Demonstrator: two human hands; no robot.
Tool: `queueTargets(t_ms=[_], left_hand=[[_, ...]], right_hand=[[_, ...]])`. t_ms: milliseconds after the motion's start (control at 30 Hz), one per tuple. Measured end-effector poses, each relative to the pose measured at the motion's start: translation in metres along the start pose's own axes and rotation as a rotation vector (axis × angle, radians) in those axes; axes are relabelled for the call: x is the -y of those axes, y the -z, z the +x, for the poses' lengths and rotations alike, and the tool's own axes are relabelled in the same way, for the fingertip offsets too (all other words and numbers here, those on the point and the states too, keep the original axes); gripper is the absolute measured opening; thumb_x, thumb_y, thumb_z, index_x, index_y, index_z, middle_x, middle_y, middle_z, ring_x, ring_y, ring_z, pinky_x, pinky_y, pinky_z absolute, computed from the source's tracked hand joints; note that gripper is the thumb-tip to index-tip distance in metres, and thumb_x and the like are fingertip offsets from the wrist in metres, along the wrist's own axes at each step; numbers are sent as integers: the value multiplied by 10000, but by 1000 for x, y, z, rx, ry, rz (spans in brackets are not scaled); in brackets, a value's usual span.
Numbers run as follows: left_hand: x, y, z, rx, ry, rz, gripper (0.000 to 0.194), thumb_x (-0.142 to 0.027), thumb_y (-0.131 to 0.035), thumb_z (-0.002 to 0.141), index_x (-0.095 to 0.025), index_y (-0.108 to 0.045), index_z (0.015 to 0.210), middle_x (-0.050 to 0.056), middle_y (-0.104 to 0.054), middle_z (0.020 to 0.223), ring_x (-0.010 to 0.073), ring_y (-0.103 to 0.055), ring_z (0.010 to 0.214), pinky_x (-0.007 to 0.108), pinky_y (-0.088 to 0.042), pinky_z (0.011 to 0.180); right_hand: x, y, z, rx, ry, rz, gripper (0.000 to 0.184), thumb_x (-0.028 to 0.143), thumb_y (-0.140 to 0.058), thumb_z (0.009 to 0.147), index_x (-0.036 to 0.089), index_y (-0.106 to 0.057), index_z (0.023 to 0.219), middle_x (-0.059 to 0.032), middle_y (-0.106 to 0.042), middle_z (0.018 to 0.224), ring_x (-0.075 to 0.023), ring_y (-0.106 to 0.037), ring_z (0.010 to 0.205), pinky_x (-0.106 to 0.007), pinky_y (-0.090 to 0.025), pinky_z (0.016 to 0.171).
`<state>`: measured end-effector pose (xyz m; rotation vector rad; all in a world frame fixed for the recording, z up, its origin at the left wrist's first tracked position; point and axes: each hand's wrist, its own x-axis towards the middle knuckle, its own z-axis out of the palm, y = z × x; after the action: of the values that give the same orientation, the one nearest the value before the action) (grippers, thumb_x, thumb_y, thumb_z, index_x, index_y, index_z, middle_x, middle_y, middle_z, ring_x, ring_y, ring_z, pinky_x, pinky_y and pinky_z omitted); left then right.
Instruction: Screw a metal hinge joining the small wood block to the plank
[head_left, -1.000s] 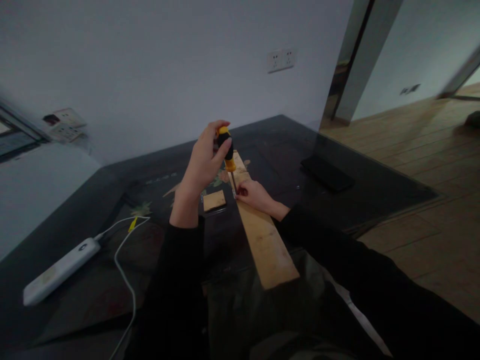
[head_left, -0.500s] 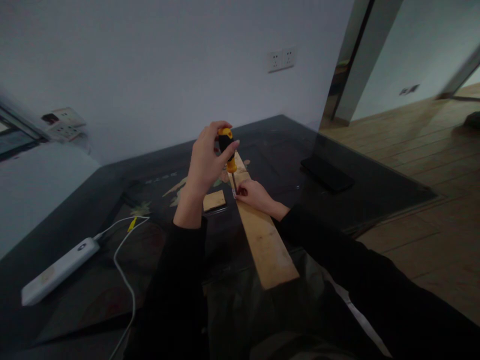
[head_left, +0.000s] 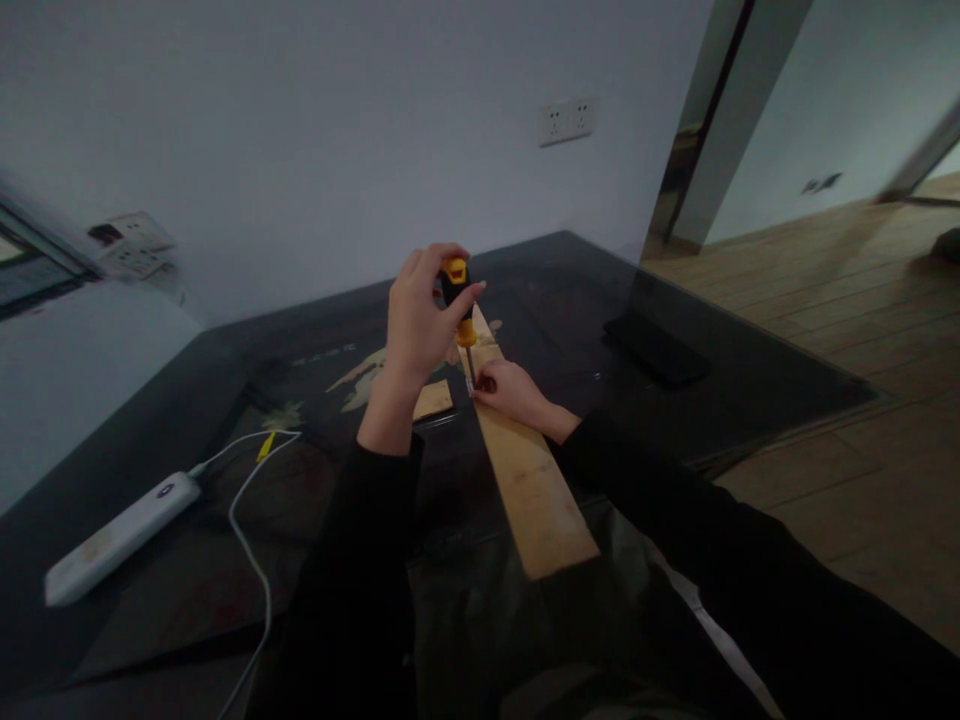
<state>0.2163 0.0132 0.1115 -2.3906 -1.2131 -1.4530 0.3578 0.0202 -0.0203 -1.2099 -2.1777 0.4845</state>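
My left hand [head_left: 420, 315] is wrapped round the yellow and black handle of a screwdriver [head_left: 459, 290], its thumb lying along the side. The shaft points down, and its tip meets a small shiny metal piece [head_left: 470, 388] at the left edge of a long wooden board [head_left: 536, 490]. My right hand [head_left: 514, 393] rests on the board with thumb and forefinger pinched together beside the tip. What those fingers grip is too small to make out. A short wooden block [head_left: 433, 400] lies left of the board.
The dark table [head_left: 525, 270] has a flower print under a glossy cover. A black flat object [head_left: 655, 350] lies to the right. On the left are a white power strip [head_left: 124, 535] and its cable [head_left: 251, 560] with a yellow tag [head_left: 265, 447]. A wall stands behind.
My left hand and the screwdriver handle have shifted slightly to the right, covering more of the short block. My right hand stays in place at the tip.
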Motion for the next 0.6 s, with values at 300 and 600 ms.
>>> queueTargets(t_ms=[300,600], left_hand=[[0,8,1,48,-19,-43,276,-190,-554,933,-245,-623,1194,57,-700,1169,221,-657,1106,411,-530,1005],[1,2,-2,-11,18,-80,395,-158,-610,899,-291,-566,1269,53,-691,1196,210,-672,1097,373,-561,957]], right_hand=[[0,0,0,4,6,-6,103,231,-727,844,152,-691,789,-63,-694,820,-161,-560,748,-273,-348,673],[0,0,-2,4,5,3,129,248,-733,854,147,-687,789,-58,-691,821,-150,-554,742,-265,-346,669]])
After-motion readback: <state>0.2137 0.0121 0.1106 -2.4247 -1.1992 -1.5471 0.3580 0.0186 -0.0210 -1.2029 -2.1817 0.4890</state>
